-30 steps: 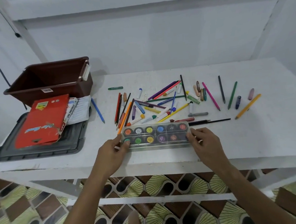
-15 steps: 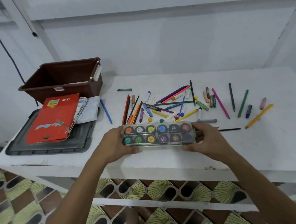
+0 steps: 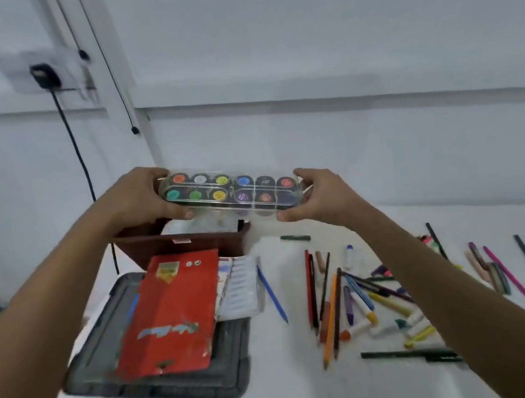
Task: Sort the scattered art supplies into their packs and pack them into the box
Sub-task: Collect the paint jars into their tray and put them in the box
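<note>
Left hand and right hand each pinch one end of the clear paint set, now lifted off the surface's near edge and held above the brown box at the far left corner; it looks ready to be lowered in.

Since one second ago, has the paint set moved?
Yes. The paint set went from the table's front edge up and left, over the brown box.
</note>
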A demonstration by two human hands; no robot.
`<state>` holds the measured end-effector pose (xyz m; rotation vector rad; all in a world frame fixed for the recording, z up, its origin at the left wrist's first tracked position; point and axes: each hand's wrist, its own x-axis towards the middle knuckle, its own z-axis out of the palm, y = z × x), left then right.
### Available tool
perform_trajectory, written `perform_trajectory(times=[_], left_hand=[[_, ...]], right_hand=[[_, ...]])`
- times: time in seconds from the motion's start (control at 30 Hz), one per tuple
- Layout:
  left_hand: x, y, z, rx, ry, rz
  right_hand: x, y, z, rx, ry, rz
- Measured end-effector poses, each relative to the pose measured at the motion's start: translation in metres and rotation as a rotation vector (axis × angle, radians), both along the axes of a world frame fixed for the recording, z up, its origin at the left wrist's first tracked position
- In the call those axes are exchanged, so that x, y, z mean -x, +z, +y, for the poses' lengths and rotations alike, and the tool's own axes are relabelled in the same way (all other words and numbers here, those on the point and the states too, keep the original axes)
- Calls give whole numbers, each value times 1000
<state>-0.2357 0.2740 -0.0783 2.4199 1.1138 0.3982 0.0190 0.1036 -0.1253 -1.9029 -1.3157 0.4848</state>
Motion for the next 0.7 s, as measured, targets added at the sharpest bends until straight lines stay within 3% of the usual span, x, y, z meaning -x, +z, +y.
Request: perform_trajectory(times=[0.2, 0.3, 0.43, 0.7], left_hand=[[17, -16, 122, -20, 56, 172], [16, -42, 151, -10, 67, 261], [10, -74, 169, 1, 21, 329], [-3, -105, 187, -34, -69, 401]], right_hand=[[21, 4, 127, 219, 40, -212], [27, -11, 166, 346, 51, -439], [24, -32, 194, 416, 110, -694], [18, -51, 215, 521, 224, -893]])
